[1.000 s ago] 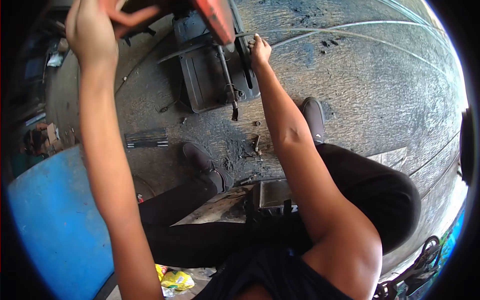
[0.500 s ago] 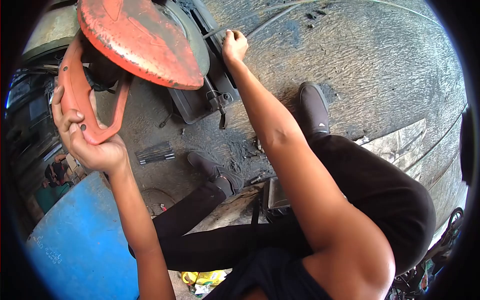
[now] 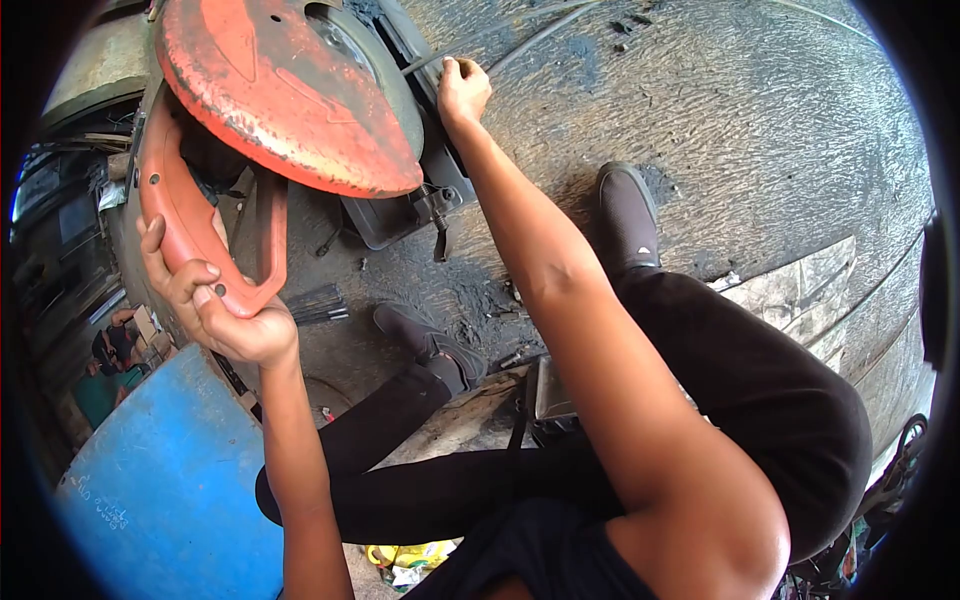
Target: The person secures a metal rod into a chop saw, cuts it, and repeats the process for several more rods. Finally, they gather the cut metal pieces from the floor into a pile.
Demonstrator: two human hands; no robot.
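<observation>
My left hand is wrapped around the orange-red handle of a cut-off saw. The saw's worn red blade guard covers the upper left, with part of the grey disc showing at its edge. My right hand is closed beside the saw's black base, gripping a thin grey metal rod that comes out on its right. The fingertips are partly turned away. Near the right wrist, a clamp with a screw sits on the base.
Dark, grimy floor spreads to the right. My two shoes stand near the saw. A blue panel is at the lower left, short dark rods lie beneath the handle, and a yellow packet is at the bottom.
My left hand and the saw handle have moved down and to the right. The red guard has shifted the same way. My right hand has barely moved.
</observation>
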